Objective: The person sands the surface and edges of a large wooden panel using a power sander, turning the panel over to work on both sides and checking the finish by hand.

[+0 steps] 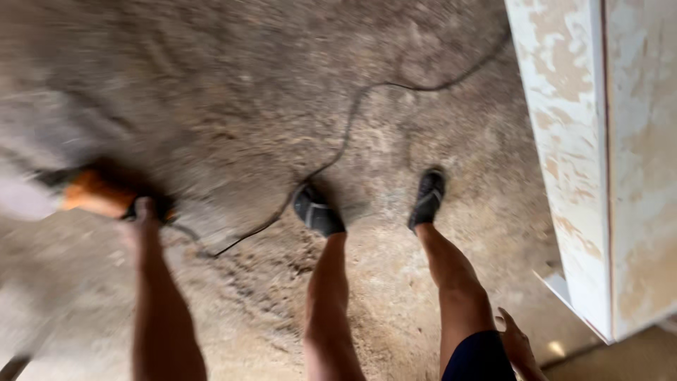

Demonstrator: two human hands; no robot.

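My left hand [143, 220] grips an orange and black power tool [99, 194], blurred with motion, at the left of the view. A black cable [345, 141] runs from the tool across the dusty floor, past my feet, toward the upper right. My right hand [518, 346] hangs beside my right thigh at the bottom right, fingers loosely apart and holding nothing. My legs and two dark shoes [317, 210] stand on the floor in the middle.
A white, patchy wall corner or panel [592, 162] rises along the right side, close to my right leg. The floor [233, 92] is rough, dusty concrete. The cable lies right by my left foot.
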